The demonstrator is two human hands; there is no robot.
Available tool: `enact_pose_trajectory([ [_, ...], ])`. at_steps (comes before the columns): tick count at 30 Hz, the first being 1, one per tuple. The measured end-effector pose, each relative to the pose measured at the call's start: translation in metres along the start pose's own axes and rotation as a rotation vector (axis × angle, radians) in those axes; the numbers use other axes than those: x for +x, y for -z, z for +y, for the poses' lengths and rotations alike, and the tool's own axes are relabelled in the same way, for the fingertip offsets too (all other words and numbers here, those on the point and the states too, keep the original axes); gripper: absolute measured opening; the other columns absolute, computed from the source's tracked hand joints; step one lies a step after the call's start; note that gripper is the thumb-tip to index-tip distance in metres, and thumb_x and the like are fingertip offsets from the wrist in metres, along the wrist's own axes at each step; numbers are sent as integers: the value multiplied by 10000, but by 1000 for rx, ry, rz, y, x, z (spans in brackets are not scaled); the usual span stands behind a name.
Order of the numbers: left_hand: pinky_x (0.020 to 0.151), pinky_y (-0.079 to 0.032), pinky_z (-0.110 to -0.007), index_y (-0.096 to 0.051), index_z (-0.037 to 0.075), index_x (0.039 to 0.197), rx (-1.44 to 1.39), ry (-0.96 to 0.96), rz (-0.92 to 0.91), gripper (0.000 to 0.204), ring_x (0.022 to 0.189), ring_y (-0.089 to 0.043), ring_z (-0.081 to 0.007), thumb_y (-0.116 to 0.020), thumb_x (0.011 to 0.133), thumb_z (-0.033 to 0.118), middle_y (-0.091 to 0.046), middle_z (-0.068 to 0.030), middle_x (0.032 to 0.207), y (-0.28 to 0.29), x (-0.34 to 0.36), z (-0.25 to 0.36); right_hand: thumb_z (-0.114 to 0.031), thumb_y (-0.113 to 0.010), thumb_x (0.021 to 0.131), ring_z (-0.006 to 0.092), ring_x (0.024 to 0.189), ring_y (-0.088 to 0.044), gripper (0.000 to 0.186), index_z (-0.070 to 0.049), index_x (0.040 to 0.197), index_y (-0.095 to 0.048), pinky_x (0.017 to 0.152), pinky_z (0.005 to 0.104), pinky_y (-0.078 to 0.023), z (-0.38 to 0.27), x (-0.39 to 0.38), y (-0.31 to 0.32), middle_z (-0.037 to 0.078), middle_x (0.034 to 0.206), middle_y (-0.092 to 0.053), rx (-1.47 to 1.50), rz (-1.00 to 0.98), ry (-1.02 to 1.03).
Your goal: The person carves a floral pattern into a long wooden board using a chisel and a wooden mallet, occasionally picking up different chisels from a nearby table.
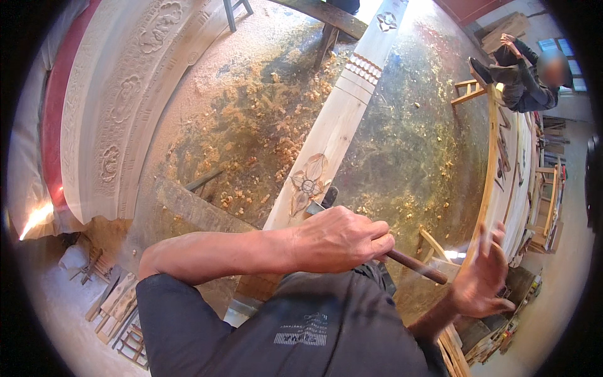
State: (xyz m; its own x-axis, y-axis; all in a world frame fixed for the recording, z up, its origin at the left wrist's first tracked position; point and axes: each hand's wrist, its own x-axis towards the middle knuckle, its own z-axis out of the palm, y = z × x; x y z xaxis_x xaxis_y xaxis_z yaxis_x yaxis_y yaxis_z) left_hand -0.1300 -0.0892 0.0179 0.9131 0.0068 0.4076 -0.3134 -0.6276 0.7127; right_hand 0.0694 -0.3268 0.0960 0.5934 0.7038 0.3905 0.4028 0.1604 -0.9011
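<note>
Head view: the person's left forearm lay nearly level from a bent elbow, its hand [342, 237] back-up and knuckles to the right. Those fingers were wrapped around one chisel [418, 266], its brown handle slanting out past the fist and its blade reaching a carved flower near the right edge of one pale plank [339, 122]; whether the tip touched wood could not be told. The right hand [487, 279] was raised beyond the handle's butt, apart from it, blurred, fingers open and spread, holding nothing. Two carved flowers showed on the plank, one toward each end, with one scalloped band [364, 68] between, crossing from left edge to right. One co-worker [527, 75] sat at far right.
</note>
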Motion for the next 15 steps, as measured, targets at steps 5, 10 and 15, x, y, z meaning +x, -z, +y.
enact_pose_trajectory([
  [5, 537, -552, -389, -639, 62, 1024, 61, 37, -31, 198, 679, -692, -228, -715, 956, 231, -568, -66, 831, -2, 2, -1, -922, -86, 966, 522, 1306, -601, 1183, 30, 1196, -750, 1135, 667, -440, 23, 8, -40, 273, 1156, -741, -71, -128, -104],
  [10, 510, -471, -317, -681, 55, 1074, 257, -106, 66, 207, 651, -626, -159, -715, 925, 195, -545, -18, 807, 6, -5, 8, -939, -156, 955, 488, 1179, -683, 1142, 24, 1092, -753, 1058, 619, -506, 13, -11, -41, 247, 1037, -761, -244, -138, -79],
  [15, 522, -424, -279, -694, 31, 1082, 302, -242, 62, 242, 672, -587, -123, -698, 896, 186, -520, 2, 785, 3, -9, 10, -702, -559, 1006, 413, 974, -770, 790, 59, 1044, -770, 883, 493, -615, -11, -30, -48, 222, 980, -773, -347, -254, -24],
])
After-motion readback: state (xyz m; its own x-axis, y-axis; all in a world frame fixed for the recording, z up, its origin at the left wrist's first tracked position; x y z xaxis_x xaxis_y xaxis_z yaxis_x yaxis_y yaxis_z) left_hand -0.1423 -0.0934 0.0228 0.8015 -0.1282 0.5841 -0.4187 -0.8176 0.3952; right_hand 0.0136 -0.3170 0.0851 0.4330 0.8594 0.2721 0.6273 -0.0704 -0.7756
